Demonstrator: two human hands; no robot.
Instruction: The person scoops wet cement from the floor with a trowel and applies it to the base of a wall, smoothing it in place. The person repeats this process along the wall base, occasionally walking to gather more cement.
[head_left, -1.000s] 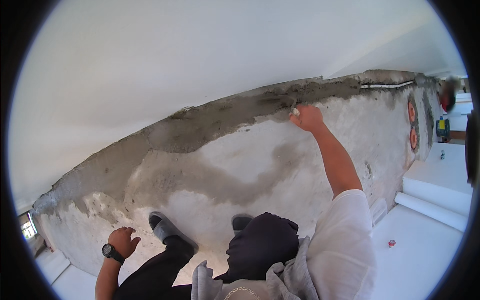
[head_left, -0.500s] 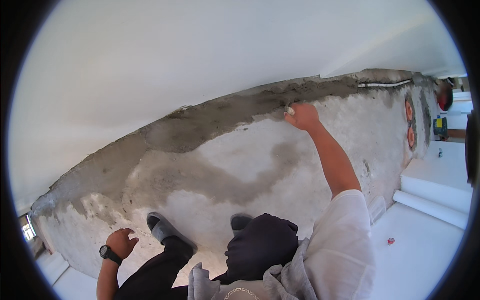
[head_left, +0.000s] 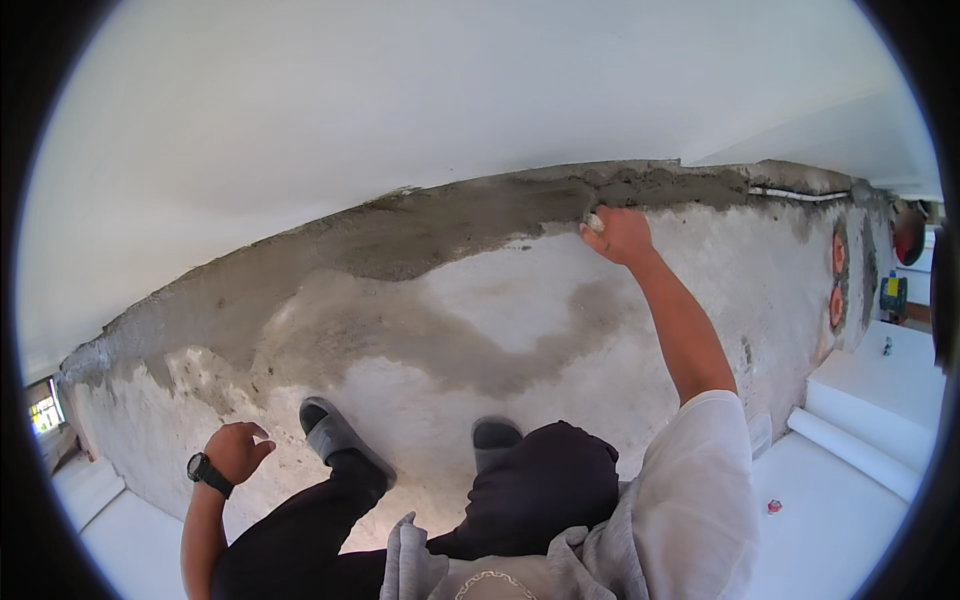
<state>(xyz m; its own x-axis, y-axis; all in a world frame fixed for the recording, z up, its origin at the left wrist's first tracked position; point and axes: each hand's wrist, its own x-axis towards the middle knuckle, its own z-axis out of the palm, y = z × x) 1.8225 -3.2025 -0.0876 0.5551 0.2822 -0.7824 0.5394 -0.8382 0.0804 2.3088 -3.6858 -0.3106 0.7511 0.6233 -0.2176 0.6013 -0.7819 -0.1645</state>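
My right hand [head_left: 620, 236] is closed around a tool with a pale, rounded handle end [head_left: 595, 222]. The tool's working part is hidden, so its kind does not show. The fist is over the lower edge of a strip of wet grey mortar [head_left: 400, 240], which runs along the foot of the white wall [head_left: 420, 90]. My left hand [head_left: 236, 452], with a dark watch on its wrist, hangs beside my left leg. Its fingers are loosely bent, thumb apart, with nothing in them.
My slippered feet stand on the patchy concrete floor [head_left: 400, 420]. Far right, a white pipe [head_left: 800, 194] lies along the wall, near two orange round covers [head_left: 837, 278]. White sheeting [head_left: 800, 520] with a small red object [head_left: 774, 507] spreads at right; a green container [head_left: 893, 293] stands beyond.
The view has shifted, so the wall and floor sit farther right. Against the wall, my right hand has slid slightly left along the mortar. My left hand stays free beside my leg.
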